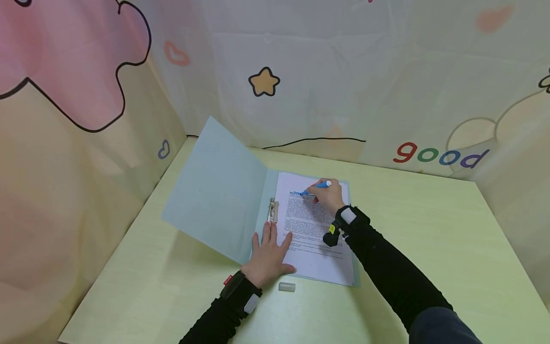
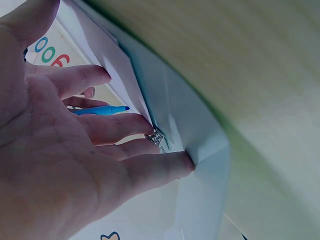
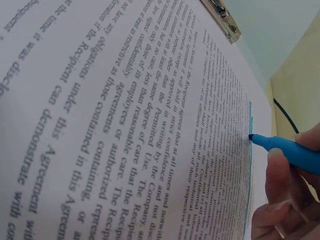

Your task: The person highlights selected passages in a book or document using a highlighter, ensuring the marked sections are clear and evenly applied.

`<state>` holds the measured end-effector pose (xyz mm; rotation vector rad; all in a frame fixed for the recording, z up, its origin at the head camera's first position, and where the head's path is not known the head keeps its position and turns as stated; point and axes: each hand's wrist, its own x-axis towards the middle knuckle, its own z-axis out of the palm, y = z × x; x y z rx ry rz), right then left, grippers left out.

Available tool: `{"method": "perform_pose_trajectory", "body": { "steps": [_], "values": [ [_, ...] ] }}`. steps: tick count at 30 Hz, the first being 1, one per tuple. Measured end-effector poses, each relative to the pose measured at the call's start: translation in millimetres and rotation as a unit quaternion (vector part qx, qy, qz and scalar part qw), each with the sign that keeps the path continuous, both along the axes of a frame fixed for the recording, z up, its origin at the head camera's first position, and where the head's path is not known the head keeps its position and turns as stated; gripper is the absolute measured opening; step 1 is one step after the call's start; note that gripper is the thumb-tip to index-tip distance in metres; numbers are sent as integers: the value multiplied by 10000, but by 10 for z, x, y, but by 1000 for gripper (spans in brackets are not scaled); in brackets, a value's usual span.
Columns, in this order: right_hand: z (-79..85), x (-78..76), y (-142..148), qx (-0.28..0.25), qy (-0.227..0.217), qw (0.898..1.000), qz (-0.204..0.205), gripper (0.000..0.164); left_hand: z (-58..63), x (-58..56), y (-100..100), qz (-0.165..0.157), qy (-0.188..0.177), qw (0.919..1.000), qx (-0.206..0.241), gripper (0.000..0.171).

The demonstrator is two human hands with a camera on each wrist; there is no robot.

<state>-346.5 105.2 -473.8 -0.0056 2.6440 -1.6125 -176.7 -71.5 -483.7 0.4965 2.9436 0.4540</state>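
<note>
A light blue folder (image 1: 216, 191) lies open on the table, its cover tilted up at the left. Inside, a stack of printed sheets (image 1: 328, 271) sits beside a metal clip (image 1: 272, 210) at the spine. My right hand (image 1: 330, 197) pinches a blue highlighter (image 3: 290, 152), whose tip touches the top lines of text. Blue strokes (image 3: 250, 117) run along those lines in the right wrist view. With fingers spread, my left hand (image 1: 267, 255) rests across the folder's spine and the lower left edge of the sheets, just below the clip.
A small grey cylinder (image 1: 287, 286) lies on the pale table (image 1: 429, 229) just below the folder's bottom edge. Printed cloth (image 1: 322, 62) with a star and the word "good" hangs behind the table and along its left side.
</note>
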Motion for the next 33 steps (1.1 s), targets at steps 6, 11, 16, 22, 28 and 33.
{"method": "perform_pose_trajectory", "body": {
  "steps": [6, 11, 16, 22, 28, 33],
  "values": [
    [-5, -3, 12, 75, -59, 9999, -77, 21, 4, 6, 0, -12, -33, 10000, -91, 82],
    [8, -1, 23, 189, -84, 9997, -135, 20, 7, 2, -4, -7, -53, 10000, -65, 82],
    [-4, 0, 42, 232, -80, 9996, -139, 20, 4, 7, -7, -2, -65, 10000, 1, 83],
    [-14, 6, 66, 208, 32, 9997, -113, 20, 5, 10, -6, -21, -71, 10000, -1, 83],
    [9, 16, 77, 168, 28, 9998, -133, 19, 16, 7, -5, -21, -97, 9999, 34, 82],
    [10, 17, 87, 179, 40, 9997, -163, 18, 14, 3, 2, -19, -104, 9999, -25, 83]
  ]
}}
